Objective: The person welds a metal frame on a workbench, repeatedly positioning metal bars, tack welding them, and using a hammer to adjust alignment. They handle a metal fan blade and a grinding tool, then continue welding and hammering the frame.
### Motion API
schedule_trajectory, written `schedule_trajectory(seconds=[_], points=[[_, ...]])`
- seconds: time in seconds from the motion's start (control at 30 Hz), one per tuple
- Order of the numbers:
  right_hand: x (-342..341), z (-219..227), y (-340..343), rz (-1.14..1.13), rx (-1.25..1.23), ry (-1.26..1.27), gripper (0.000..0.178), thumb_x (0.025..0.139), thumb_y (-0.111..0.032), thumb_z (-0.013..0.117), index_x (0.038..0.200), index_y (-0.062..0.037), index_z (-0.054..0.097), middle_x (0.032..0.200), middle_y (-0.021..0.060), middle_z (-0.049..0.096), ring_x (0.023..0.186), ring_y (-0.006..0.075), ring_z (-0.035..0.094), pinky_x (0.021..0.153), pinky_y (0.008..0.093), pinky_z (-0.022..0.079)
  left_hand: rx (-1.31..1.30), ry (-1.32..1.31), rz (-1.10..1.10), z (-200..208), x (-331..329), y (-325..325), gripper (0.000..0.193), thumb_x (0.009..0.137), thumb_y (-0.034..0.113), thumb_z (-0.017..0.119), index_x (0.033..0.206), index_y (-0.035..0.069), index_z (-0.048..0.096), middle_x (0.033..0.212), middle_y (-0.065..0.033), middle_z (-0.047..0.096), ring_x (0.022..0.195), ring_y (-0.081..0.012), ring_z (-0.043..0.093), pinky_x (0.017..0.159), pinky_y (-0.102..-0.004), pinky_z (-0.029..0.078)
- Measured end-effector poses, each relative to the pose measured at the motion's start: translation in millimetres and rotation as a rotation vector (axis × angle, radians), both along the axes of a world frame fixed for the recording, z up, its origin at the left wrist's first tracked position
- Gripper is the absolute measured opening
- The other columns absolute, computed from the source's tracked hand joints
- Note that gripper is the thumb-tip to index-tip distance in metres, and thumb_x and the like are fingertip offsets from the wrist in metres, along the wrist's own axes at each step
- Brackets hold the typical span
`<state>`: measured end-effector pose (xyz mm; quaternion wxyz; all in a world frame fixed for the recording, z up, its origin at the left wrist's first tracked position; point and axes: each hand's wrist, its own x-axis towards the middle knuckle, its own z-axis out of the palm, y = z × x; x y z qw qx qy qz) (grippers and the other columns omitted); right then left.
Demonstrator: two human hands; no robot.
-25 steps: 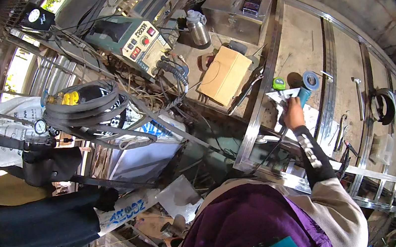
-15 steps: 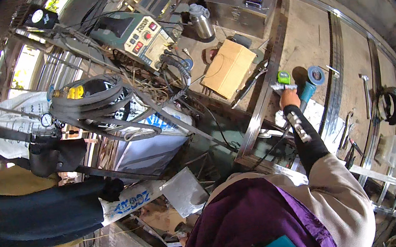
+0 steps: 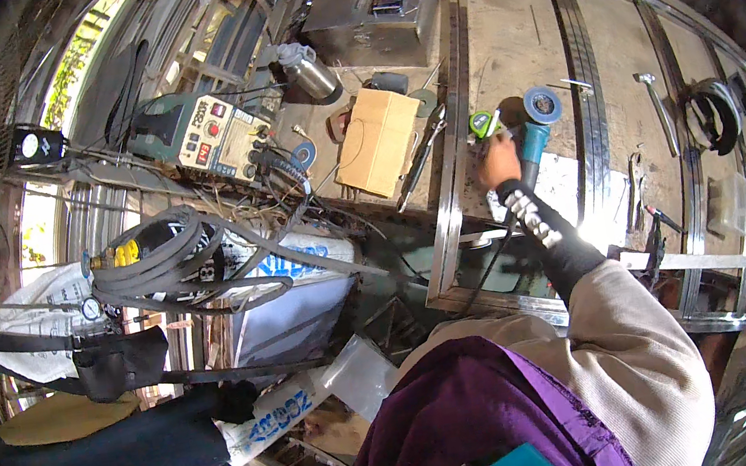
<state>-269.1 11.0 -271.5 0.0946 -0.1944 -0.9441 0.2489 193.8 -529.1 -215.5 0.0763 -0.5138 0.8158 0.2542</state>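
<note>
Your right hand point(image 3: 500, 163) is right at the green tape measure point(image 3: 481, 124) above the bench point(image 3: 501, 60) (how far it's closed, or on what, I cannot tell), just beside the blue grinder point(image 3: 534, 138).

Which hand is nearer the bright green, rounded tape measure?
Right: the right hand is at the near side of the tape measure, contact unclear; the left hand is out of view.

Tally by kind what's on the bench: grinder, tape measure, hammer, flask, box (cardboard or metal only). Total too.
Grinder: 1
Tape measure: 1
Hammer: 1
Flask: 1
Boxes: 2 (cardboard box, metal box)
Total: 6
</note>
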Motion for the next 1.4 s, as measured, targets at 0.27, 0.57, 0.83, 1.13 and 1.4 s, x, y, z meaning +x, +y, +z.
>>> schedule_trajectory(seconds=[0.27,0.57,0.83,1.13,1.4], points=[[172,48,-88,0.561,-0.606,0.046,0.015,0.083,-0.003,0.064,0.097,0.0013,0.064,0.1,0.021,0.066,0.097,0.0411,0.064,0.084,0.0439,0.053,0.202,0.225,0.007,34,-70,11,0.039,0.095,0.033,0.063,0.11,-0.003,0.059,0.078,-0.0146,0.069,0.063,-0.023,0.066,0.052,-0.0323,0.05],[191,86,-103,0.551,-1.239,-0.292,0.044,0.102,-0.04,0.06,0.104,0.0036,0.07,0.098,0.0161,0.073,0.093,0.0251,0.072,0.081,0.0344,0.056,0.771,0.547,-0.219,119,-228,125,0.04,0.096,0.032,0.061,0.114,-0.004,0.058,0.077,-0.0134,0.068,0.059,-0.0212,0.066,0.049,-0.0305,0.049],[242,163,2,-0.179,-1.915,0.075,0.048,0.099,-0.042,0.065,0.118,0.0014,0.057,0.105,0.0181,0.068,0.089,0.0261,0.072,0.077,0.036,0.059,1.163,0.481,-0.713,187,-295,299,0.035,0.097,0.023,0.061,0.118,-0.004,0.058,0.089,-0.0131,0.069,0.057,-0.0203,0.066,0.043,-0.0273,0.048],[371,152,122,-0.078,-1.379,0.271,0.045,0.089,-0.022,0.078,0.125,0.0011,0.064,0.108,0.0077,0.07,0.1,0.0158,0.065,0.089,0.0302,0.052,1.538,0.059,-0.618,167,-297,414,0.031,0.097,0.021,0.061,0.115,-0.004,0.059,0.088,-0.0121,0.069,0.054,-0.0202,0.064,0.043,-0.0301,0.05],[344,175,192,-0.423,-1.074,0.299,0.028,0.098,-0.021,0.068,0.107,0.0052,0.07,0.09,0.0016,0.07,0.081,0.0085,0.059,0.073,0.027,0.049,1.648,-0.332,-0.407,114,-268,477,0.039,0.105,0.035,0.054,0.127,0.003,0.053,0.094,-0.0121,0.065,0.071,-0.0201,0.061,0.062,-0.0321,0.046]])
